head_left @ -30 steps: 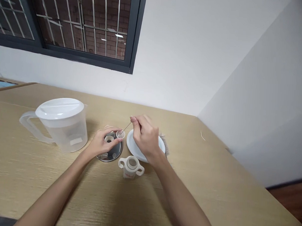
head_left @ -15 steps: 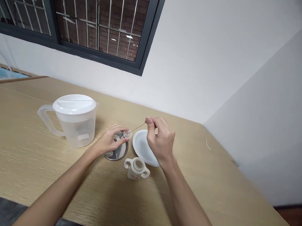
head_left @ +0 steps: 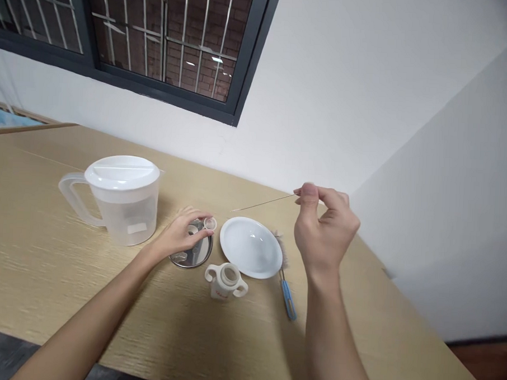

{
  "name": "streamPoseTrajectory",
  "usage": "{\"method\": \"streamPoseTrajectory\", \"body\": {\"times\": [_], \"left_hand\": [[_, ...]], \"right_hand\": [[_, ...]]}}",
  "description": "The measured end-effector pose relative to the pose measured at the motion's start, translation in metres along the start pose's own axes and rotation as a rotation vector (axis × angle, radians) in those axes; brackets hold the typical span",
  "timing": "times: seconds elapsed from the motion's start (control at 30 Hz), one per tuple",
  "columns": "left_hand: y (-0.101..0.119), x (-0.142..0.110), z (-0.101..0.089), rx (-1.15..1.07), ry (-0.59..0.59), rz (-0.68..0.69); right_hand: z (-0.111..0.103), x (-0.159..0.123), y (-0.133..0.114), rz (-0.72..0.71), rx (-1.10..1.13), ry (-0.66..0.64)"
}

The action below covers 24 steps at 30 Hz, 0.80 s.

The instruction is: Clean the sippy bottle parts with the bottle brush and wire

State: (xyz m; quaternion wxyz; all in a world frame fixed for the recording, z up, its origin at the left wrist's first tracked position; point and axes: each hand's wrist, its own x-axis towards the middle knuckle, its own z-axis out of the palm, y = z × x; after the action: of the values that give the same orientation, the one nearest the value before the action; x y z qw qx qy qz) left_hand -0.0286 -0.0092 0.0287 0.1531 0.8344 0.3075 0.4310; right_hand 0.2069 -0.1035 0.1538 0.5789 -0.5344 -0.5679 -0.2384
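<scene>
Over the round metal tray, my left hand pinches a small round translucent cap-like piece between thumb and fingertips. My right hand is raised to the right of the white plate. Its thumb and fingers grip a thin wire-like stick, which points left over the plate's far edge, apart from the cap-like piece. A ring-shaped part lies on the tray, partly hidden by my left hand. A white two-handled baby bottle stands upright without a lid, nearer to me.
A translucent lidded pitcher stands at the left. Right of the plate lies a bottle brush with a blue handle. The table meets a white wall under a barred window.
The thin stick has come out of the cap-like piece as my right hand moved right and away. My left hand keeps its pinch. The brush handle has come into view.
</scene>
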Motion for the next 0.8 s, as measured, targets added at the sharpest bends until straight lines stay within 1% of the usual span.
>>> {"method": "streamPoseTrajectory", "body": {"times": [0.1, 0.2, 0.27, 0.4, 0.43, 0.5, 0.57, 0.63, 0.7, 0.8], "left_hand": [[0.002, 0.001, -0.002, -0.008, 0.027, -0.001], [0.002, 0.001, -0.003, -0.015, 0.063, -0.017], [0.003, 0.001, -0.003, -0.012, 0.096, -0.023], [0.004, 0.002, -0.003, 0.001, 0.123, -0.019], [0.004, 0.002, -0.002, 0.000, 0.124, -0.020], [0.004, 0.002, -0.002, -0.004, 0.129, -0.020], [0.003, 0.002, -0.001, -0.003, 0.127, -0.018], [0.003, 0.002, 0.000, 0.003, 0.125, -0.014], [0.003, 0.001, 0.002, 0.008, 0.126, -0.013], [0.004, 0.001, 0.003, 0.011, 0.123, -0.016]], "right_hand": [[-0.010, 0.003, 0.006, 0.034, -0.003, 0.024], [-0.017, 0.001, 0.021, 0.061, -0.026, 0.025], [-0.017, -0.006, 0.040, 0.125, -0.025, 0.012], [-0.009, -0.030, 0.094, 0.387, 0.058, -0.049], [-0.006, -0.038, 0.109, 0.457, 0.086, -0.044], [0.000, -0.052, 0.135, 0.605, 0.173, 0.039], [0.003, -0.065, 0.157, 0.661, 0.193, 0.071], [0.003, -0.074, 0.172, 0.699, 0.222, 0.060], [0.001, -0.082, 0.181, 0.723, 0.257, 0.011], [-0.003, -0.091, 0.188, 0.750, 0.295, -0.076]]}}
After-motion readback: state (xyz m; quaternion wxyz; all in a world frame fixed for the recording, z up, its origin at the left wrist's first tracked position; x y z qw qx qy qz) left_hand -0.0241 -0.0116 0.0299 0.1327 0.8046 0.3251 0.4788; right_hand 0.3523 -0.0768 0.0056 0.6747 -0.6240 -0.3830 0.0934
